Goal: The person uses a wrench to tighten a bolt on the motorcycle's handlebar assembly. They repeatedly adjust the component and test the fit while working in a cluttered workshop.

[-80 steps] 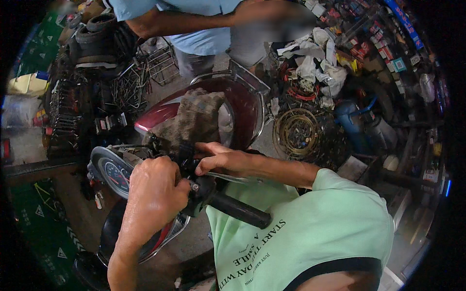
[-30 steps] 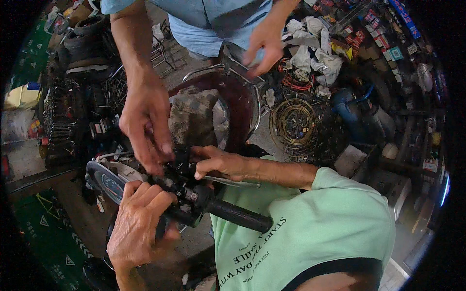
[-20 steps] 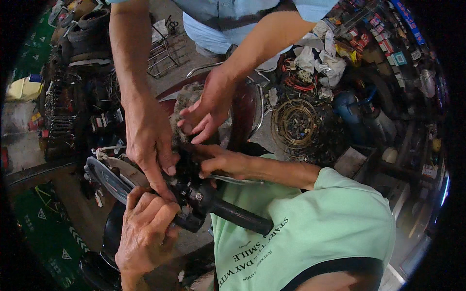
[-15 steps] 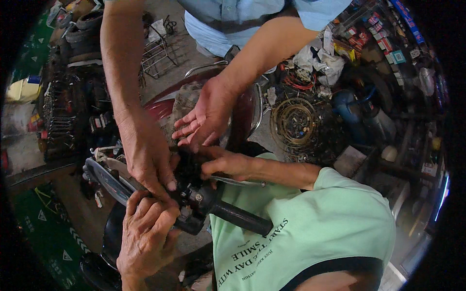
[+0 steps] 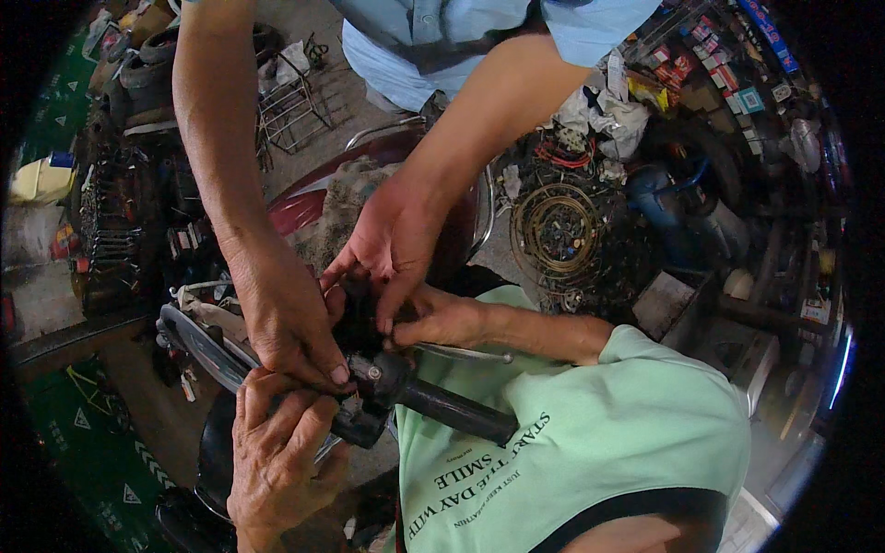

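Observation:
My left hand (image 5: 281, 456) reaches up from the lower left, fingers curled beside the black switch housing (image 5: 378, 382) on a motorcycle handlebar. What it grips is hidden. My right hand (image 5: 438, 318) comes from the right, its fingers closed at dark parts behind the housing; their hold is out of sight. The black handlebar grip (image 5: 461, 410) points towards my light green shirt, and a metal lever (image 5: 461, 352) lies below my right wrist. Opposite, a co-worker's hand (image 5: 290, 336) presses fingertips beside the housing, touching my left fingers. The co-worker's other hand (image 5: 396, 240) reaches down against my right hand.
Beyond the hands is a dark red fuel tank (image 5: 309, 205) with a dirty rag (image 5: 336, 207) on it. A round chrome-rimmed part (image 5: 198, 341) sits left of the handlebar. Wire coils (image 5: 558, 230) lie on the right floor, and tools (image 5: 111, 230) fill the left side.
The co-worker's hand on the right has dropped from an open-palm pose to the dark parts by my right hand. The other co-worker's fingertips shifted slightly down. My hands have hardly moved.

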`<state>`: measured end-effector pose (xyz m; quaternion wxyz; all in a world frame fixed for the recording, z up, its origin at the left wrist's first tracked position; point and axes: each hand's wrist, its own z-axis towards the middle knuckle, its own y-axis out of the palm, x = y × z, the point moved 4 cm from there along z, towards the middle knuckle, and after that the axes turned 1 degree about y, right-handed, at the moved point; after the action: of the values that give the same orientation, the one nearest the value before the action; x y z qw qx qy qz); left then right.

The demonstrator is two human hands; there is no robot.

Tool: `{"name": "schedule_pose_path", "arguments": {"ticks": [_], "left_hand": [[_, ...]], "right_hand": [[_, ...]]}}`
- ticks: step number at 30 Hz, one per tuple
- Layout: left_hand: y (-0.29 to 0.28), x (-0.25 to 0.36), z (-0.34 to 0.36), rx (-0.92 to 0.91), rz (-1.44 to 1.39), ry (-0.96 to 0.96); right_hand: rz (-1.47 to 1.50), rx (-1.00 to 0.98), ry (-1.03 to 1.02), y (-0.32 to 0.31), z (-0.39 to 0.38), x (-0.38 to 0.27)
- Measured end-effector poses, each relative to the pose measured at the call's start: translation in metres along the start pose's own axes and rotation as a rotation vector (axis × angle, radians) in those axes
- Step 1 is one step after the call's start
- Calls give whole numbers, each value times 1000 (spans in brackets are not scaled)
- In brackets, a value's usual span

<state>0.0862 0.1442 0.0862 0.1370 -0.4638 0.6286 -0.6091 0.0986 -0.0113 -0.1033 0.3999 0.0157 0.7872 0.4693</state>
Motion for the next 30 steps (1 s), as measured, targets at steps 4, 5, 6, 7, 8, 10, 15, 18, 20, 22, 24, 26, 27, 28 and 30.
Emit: {"name": "schedule_pose_path", "arguments": {"ticks": [4,5,6,7,8,10,15,18,20,22,24,26,27,28,30], "left_hand": [[-2,2,2,-15,-8,-2],[-2,1,2,-14,-8,3],[-2,1,2,-12,-3,12],[-1,1,2,-10,2,21],[-1,1,3,-10,9,33],[-1,1,5,2,0,40],[-2,0,4,6,30,50],[-1,-2,5,-8,20,49],[-2,-2,6,-22,21,47],[0,-3,4,-17,24,28],[-1,-2,5,-20,33,18],[-1,-2,5,-24,42,16],[-1,-2,5,-28,38,19],[-2,-1,7,-32,33,22],[-2,-1,7,-39,30,17]], "right_hand": [[-43,-23,-2,-4,1,4],[-42,-19,0,-4,0,4],[-41,-15,2,-4,-1,4],[-41,-11,4,-4,-2,3],[-22,-8,-11,-3,-3,1],[16,-3,-44,0,-5,-4],[134,30,6,-2,-5,5],[1,103,-86,-6,-6,9],[-86,164,-80,-6,-10,5],[-118,204,32,0,-19,-8],[-66,190,37,3,-23,-12],[-56,181,23,1,-26,-11],[-73,179,7,-3,-26,-7],[-89,176,-8,-5,-27,-6],[-120,162,-14,-5,-33,-10]]}}
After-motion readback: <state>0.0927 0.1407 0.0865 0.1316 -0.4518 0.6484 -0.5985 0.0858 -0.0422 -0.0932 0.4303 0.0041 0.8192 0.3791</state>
